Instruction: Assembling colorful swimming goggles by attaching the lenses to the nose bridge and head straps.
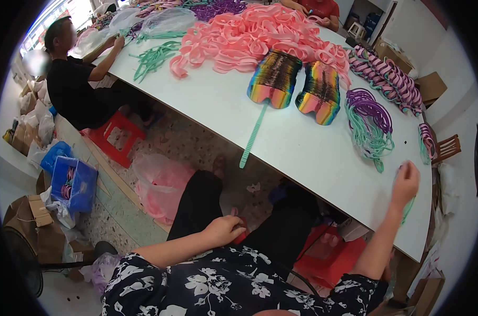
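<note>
Over my lap, my left hand (226, 230) is closed with its fingers curled. A bit of red shows beside the fingertips, and I cannot make out what they hold. Out to the right, my right hand (407, 183) is closed above the table's right part, pinching a green strap (408, 210) that hangs down behind the wrist. Nearest to it lies a bundle of purple and green straps (369, 126). Farther back sit two stacks of shiny rainbow lenses, a left stack (273, 79) and a right stack (320, 94). A ribbed green strap (254, 137) runs from the left stack to the table edge.
A big heap of pink strips (249, 37) covers the back of the white table (207, 105). Coiled purple-and-green goods (389, 79) lie at the right. A person in black (81, 79) sits at the left; another in red (323, 10) works across. A blue crate (75, 184) stands on the floor.
</note>
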{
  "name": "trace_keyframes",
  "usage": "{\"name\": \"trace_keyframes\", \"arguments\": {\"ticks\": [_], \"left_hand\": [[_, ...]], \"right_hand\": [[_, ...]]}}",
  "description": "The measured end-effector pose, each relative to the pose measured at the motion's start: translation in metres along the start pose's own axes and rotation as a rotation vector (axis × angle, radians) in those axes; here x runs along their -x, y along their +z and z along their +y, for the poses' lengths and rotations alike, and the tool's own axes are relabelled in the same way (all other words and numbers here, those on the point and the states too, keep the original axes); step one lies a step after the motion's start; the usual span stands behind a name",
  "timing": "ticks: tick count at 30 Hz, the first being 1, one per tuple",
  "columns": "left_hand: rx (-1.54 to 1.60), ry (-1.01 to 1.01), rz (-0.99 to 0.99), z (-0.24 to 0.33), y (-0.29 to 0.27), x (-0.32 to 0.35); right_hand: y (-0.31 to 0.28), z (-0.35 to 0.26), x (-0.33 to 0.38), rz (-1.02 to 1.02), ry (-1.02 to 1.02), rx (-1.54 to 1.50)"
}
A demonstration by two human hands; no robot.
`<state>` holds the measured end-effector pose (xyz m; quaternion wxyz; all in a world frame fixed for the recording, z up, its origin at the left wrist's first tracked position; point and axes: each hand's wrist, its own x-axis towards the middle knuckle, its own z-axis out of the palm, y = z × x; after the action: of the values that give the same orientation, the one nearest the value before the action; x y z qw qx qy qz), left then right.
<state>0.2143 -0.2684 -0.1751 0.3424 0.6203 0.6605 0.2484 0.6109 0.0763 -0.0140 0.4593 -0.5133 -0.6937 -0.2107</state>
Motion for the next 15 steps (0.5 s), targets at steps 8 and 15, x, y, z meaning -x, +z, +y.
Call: {"name": "trace_keyframes", "arguments": {"ticks": [8,15], "left_hand": [[-0.008,0.427,0.214,0.018,-0.056,-0.026],[-0.183,0.681,0.889,-0.017,-0.201,-0.060]], "right_hand": [[0.099,-0.308,0.018,-0.311,-0.440,-0.547],[0.161,-0.333,0.028,-0.342,-0.451,-0.363]]}}
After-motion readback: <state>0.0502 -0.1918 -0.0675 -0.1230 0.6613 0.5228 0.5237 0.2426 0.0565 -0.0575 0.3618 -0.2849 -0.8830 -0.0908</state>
